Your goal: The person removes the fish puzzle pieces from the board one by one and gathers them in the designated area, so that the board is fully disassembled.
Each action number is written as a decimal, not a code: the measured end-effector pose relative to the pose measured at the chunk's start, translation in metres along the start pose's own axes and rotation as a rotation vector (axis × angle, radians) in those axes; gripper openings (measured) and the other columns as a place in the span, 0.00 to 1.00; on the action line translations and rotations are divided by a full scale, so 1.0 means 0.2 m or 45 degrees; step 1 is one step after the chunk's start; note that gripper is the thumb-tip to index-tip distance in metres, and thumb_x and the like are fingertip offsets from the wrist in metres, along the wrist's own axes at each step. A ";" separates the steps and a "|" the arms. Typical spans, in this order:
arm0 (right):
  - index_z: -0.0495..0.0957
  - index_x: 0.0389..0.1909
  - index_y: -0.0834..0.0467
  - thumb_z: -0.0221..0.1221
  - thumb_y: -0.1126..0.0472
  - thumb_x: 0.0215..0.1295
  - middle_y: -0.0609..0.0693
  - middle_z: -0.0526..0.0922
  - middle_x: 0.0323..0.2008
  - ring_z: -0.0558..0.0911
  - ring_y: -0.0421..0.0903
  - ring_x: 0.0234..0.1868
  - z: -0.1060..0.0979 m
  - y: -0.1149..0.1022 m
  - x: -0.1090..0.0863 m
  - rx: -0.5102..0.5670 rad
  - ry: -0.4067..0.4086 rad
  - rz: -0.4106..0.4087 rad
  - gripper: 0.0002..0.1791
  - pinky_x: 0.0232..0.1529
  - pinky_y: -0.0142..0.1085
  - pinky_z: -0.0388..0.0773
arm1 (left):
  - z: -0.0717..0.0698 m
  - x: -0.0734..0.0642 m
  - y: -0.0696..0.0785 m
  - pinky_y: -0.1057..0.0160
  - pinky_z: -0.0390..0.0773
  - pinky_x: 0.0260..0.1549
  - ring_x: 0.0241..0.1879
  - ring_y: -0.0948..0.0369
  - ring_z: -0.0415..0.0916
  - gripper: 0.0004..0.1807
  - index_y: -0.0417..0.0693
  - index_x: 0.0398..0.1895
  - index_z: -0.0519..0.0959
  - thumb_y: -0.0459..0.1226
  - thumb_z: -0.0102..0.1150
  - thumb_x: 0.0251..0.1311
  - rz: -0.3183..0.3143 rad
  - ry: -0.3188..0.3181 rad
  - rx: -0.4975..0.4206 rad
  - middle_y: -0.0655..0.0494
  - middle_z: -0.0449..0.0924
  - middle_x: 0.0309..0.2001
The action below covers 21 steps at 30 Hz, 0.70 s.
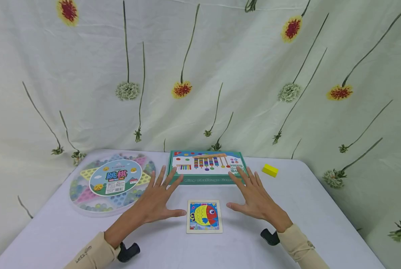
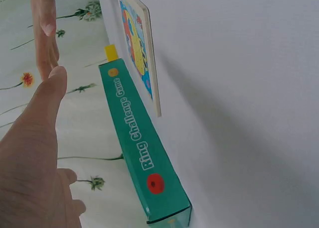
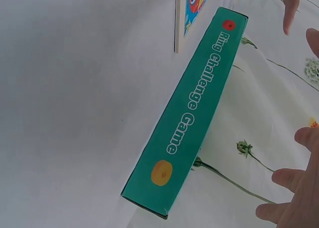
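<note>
The fish puzzle [image 1: 204, 216] lies flat on the desk [image 1: 241, 250]. The left hand [image 1: 157, 203] and right hand [image 1: 254, 200] hang above the desk on either side of it, fingers spread apart, holding nothing. The right wrist view catches only a corner of the fish puzzle; the head view shows it whole. Behind it, a green box's [image 1: 205, 168] side reads "Ring Challenge Game", clearest in the wrist views. A yellow block [image 1: 270, 170], missing from the right wrist view, lies behind-right of the puzzle. Only the head view shows the round case [image 1: 114, 183] to its left, labelled "跳棋".
</note>
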State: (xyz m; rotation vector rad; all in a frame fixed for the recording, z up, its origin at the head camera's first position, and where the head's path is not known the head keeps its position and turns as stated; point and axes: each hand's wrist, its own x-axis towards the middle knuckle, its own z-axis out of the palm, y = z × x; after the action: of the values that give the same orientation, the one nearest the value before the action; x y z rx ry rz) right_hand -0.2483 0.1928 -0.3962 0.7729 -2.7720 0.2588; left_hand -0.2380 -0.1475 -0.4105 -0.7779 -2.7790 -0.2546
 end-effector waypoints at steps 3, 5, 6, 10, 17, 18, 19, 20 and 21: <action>0.54 0.74 0.48 0.55 0.30 0.56 0.57 0.49 0.75 0.45 0.63 0.74 0.01 0.00 0.00 0.010 0.007 -0.008 0.49 0.70 0.63 0.41 | 0.01 -0.01 0.00 0.33 0.36 0.67 0.74 0.40 0.30 0.58 0.52 0.75 0.53 0.76 0.49 0.46 0.009 -0.047 -0.064 0.46 0.42 0.77; 0.54 0.74 0.49 0.56 0.31 0.56 0.57 0.51 0.75 0.48 0.64 0.74 0.02 0.01 -0.01 0.020 0.011 -0.016 0.49 0.70 0.63 0.43 | 0.02 -0.01 0.01 0.32 0.38 0.67 0.74 0.39 0.34 0.58 0.51 0.75 0.53 0.74 0.51 0.46 0.012 -0.108 -0.133 0.45 0.44 0.76; 0.55 0.74 0.49 0.57 0.32 0.57 0.57 0.52 0.74 0.50 0.63 0.73 0.02 0.01 -0.01 0.034 0.017 -0.020 0.48 0.70 0.63 0.44 | 0.02 -0.01 0.01 0.33 0.38 0.67 0.74 0.38 0.35 0.58 0.50 0.75 0.53 0.73 0.53 0.46 0.008 -0.144 -0.170 0.45 0.45 0.76; 0.60 0.72 0.50 0.61 0.40 0.59 0.55 0.61 0.70 0.61 0.59 0.69 0.04 0.01 0.00 0.112 0.028 -0.027 0.42 0.67 0.60 0.57 | 0.05 -0.02 0.02 0.35 0.40 0.69 0.74 0.39 0.37 0.57 0.52 0.75 0.54 0.70 0.59 0.45 -0.036 -0.312 -0.311 0.45 0.48 0.75; 0.72 0.62 0.53 0.64 0.53 0.62 0.49 0.75 0.59 0.73 0.50 0.59 0.10 -0.03 0.04 0.459 -0.059 -0.001 0.28 0.58 0.52 0.74 | 0.13 -0.01 0.03 0.38 0.41 0.70 0.74 0.40 0.37 0.60 0.50 0.74 0.57 0.66 0.69 0.38 -0.104 -0.454 -0.477 0.44 0.49 0.75; 0.73 0.61 0.55 0.63 0.54 0.62 0.50 0.76 0.58 0.74 0.51 0.59 0.11 -0.04 0.05 0.517 -0.080 -0.004 0.26 0.58 0.52 0.74 | 0.14 -0.01 0.03 0.38 0.40 0.70 0.74 0.40 0.36 0.61 0.49 0.74 0.57 0.66 0.70 0.37 -0.108 -0.460 -0.485 0.44 0.48 0.75; 0.73 0.61 0.56 0.63 0.55 0.63 0.50 0.77 0.58 0.74 0.51 0.59 0.12 -0.05 0.05 0.567 -0.103 -0.010 0.25 0.57 0.52 0.74 | 0.15 -0.01 0.03 0.38 0.40 0.70 0.74 0.40 0.35 0.61 0.49 0.74 0.57 0.66 0.70 0.36 -0.116 -0.468 -0.488 0.44 0.47 0.75; 0.74 0.60 0.57 0.62 0.55 0.63 0.51 0.78 0.57 0.75 0.52 0.58 0.14 -0.05 0.06 0.616 -0.123 -0.018 0.24 0.57 0.53 0.74 | 0.16 -0.01 0.04 0.38 0.39 0.70 0.74 0.40 0.34 0.61 0.49 0.74 0.57 0.66 0.70 0.35 -0.121 -0.472 -0.489 0.44 0.47 0.75; 0.74 0.59 0.58 0.61 0.56 0.64 0.52 0.79 0.56 0.75 0.52 0.57 0.15 -0.06 0.08 0.662 -0.145 -0.028 0.23 0.57 0.52 0.74 | 0.17 0.00 0.04 0.38 0.38 0.70 0.74 0.40 0.33 0.62 0.49 0.74 0.57 0.66 0.70 0.35 -0.126 -0.475 -0.484 0.44 0.46 0.76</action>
State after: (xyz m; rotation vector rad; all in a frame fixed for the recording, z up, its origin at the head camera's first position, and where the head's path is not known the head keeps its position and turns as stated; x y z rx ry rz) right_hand -0.2604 0.1681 -0.4201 0.9535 -2.8247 0.9854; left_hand -0.2393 -0.1332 -0.4430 -0.8444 -3.1725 -0.7446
